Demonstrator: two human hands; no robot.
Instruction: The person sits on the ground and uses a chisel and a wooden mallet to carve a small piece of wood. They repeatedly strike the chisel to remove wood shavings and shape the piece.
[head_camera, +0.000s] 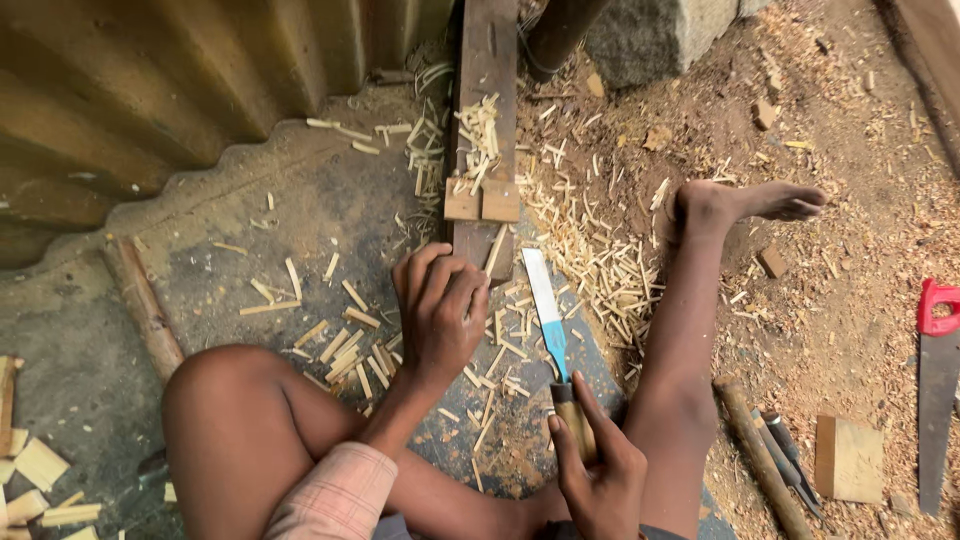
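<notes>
The knife (547, 300) lies flat on the ground between the two hands, blade pointing away from the person. The right hand (598, 470) is closed around its wooden handle. The left hand (443, 305), fingers curled down, rests on a plank (487, 130) end amid scattered wood splinters (600, 265). One saw (938, 390) lies well apart at the right

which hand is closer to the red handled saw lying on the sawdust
Right. The right hand grips the wooden-handled chisel left of the red-handled saw; the left hand rests farther left, on the wood strips.
</notes>
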